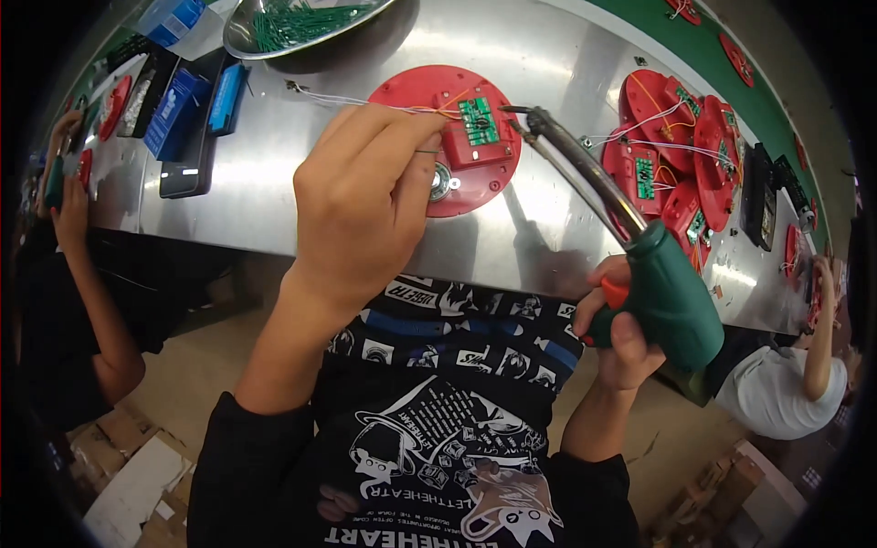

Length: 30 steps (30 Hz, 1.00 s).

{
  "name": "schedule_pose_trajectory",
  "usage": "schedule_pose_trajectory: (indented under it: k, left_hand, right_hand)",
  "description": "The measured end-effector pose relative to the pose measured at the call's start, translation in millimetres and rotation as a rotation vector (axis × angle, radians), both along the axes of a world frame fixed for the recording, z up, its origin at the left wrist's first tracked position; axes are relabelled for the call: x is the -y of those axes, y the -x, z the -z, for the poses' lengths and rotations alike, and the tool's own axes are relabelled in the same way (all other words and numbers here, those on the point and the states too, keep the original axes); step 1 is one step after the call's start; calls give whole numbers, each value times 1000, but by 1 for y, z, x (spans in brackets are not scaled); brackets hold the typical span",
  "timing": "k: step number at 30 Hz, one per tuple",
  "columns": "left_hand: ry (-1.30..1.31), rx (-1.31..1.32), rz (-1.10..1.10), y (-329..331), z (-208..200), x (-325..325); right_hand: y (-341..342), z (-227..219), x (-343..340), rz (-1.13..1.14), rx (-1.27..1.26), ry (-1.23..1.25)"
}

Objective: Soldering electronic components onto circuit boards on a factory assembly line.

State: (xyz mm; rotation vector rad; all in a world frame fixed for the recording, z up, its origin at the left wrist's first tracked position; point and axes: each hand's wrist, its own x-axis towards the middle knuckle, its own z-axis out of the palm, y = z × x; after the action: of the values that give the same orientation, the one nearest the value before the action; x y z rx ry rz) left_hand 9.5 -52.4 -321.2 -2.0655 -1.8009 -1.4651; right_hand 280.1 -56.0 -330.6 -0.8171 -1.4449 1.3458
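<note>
A round red plastic disc (pixel 416 91) lies on the steel workbench (pixel 548 64), with a small green circuit board (pixel 478 121) on a red block in its middle. My left hand (pixel 361 196) rests on the disc's near-left edge and pinches thin wires against it. My right hand (pixel 621 333) grips the green handle of a soldering gun (pixel 662 292). Its long metal barrel reaches up and left, and the tip (pixel 512 110) sits just right of the circuit board.
A pile of red discs with boards and wires (pixel 681 151) lies at the right. A metal bowl of green parts (pixel 292 23) stands at the back. Blue boxes (pixel 178 110) and a dark phone (pixel 187 169) lie left. Other people (pixel 68 210) (pixel 804 374) work on both sides.
</note>
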Motion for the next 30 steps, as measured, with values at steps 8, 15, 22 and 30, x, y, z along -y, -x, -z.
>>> schedule_pose_trajectory:
  k: [8, 15, 22, 30]
  left_hand:
    - [-30, -53, -39, -2, 7, 1]
    - [-16, -78, -58, -4, 4, 1]
    - [-10, -101, -63, -4, 4, -1]
    - [-5, -107, -72, -6, 3, -1]
  right_hand:
    - [-1, -1, 0, -51, 143, -32]
    - [3, -5, 2, -54, 98, -32]
    - [3, -3, 0, -44, 70, -34]
    - [1, -2, -1, -34, 71, -32]
